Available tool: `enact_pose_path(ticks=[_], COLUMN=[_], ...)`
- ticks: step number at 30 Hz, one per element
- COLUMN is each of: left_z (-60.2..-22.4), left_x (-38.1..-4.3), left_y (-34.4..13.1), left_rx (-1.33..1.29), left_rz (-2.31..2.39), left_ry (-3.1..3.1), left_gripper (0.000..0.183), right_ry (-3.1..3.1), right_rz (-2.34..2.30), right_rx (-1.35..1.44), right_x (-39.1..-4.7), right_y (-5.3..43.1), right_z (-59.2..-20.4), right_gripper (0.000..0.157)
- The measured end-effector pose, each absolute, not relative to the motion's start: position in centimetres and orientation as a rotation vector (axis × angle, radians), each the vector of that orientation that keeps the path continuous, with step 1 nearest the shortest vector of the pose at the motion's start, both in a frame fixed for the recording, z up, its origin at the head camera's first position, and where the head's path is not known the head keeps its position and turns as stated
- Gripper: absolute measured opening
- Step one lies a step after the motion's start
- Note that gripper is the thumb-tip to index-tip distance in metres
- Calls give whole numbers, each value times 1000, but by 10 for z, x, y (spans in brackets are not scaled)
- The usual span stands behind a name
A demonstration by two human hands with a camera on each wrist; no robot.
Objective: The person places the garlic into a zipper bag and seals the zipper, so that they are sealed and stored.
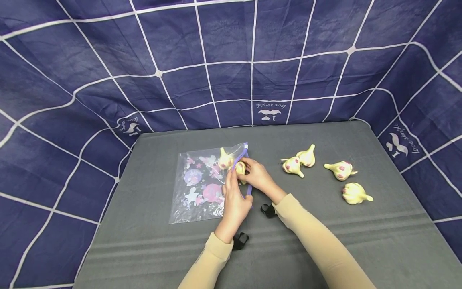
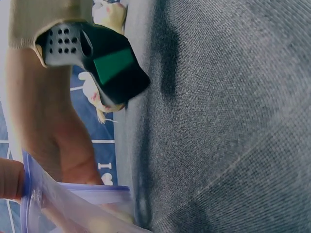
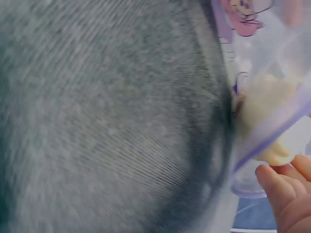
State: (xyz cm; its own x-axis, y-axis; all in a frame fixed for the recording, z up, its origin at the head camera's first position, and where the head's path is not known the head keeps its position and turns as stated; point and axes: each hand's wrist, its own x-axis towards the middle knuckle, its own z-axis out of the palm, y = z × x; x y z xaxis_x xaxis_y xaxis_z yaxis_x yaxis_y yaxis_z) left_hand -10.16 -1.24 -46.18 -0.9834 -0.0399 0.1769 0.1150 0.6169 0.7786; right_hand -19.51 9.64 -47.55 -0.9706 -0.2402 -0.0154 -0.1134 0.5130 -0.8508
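Observation:
A clear zip bag (image 1: pixel 180 208) printed with pink and white cartoon shapes lies on the table, its purple-edged mouth to the right. My left hand (image 1: pixel 236 202) holds the bag's mouth edge, lifting it so that it gapes. At that opening my right hand (image 1: pixel 259 176) pinches a garlic bulb (image 1: pixel 240 167). In the right wrist view, the fingertips (image 3: pixel 267 177) grip the bulb's pale stem end (image 3: pixel 278 154), while its body shows behind the clear plastic. Another garlic bulb (image 1: pixel 225 161) lies inside the bag near the far edge.
To the right on the grey tabletop (image 1: pixel 382 249) lie several garlic bulbs: two touching, one of them nearer (image 1: pixel 291 165), and two further right, the nearest bulb (image 1: pixel 355 193) lowest. A blue curtain with white lines (image 1: pixel 231 44) stands behind and beside the table.

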Motion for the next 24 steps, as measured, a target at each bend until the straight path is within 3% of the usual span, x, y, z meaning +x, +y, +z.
enact_pose_path(ticks=[8, 15, 24], left_z=[-462, -462, -463], left_x=[-101, -101, -101], left_y=[-13, -13, -13], left_rx=[-58, -51, -47], left_rz=[-1289, -1295, -1266], left_ry=[-2660, -2647, -2640], left_gripper=[99, 95, 94], right_ry=[2681, 2630, 2577], right_rz=[-1582, -1711, -1865], right_rx=[-282, -245, -4], right_x=[-179, -170, -164], right_y=[115, 139, 190], right_z=[-456, -444, -431], right_gripper=[54, 55, 60])
